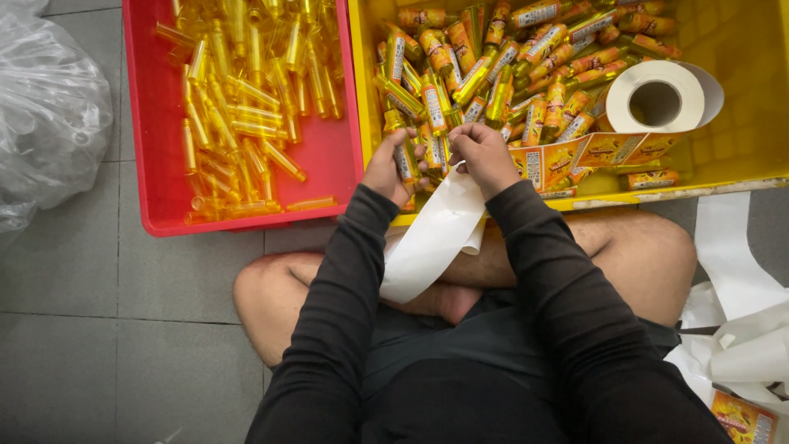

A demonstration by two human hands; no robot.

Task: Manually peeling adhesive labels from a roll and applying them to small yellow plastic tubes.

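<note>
Bottle [404, 156] gripped in left hand [386, 168], label strip [567, 156] pinched by right hand [485, 156]; many labelled in yellow crate [740, 123], plenty bare in red crate [329, 156].

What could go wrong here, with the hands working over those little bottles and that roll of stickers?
The left hand grips a small bottle while the right hand pinches the label strip; a label might go on crooked. The white backing paper trails loose over the lap and could snag. Labelled bottles crowd the yellow crate, so the label roll might get jostled.
</note>
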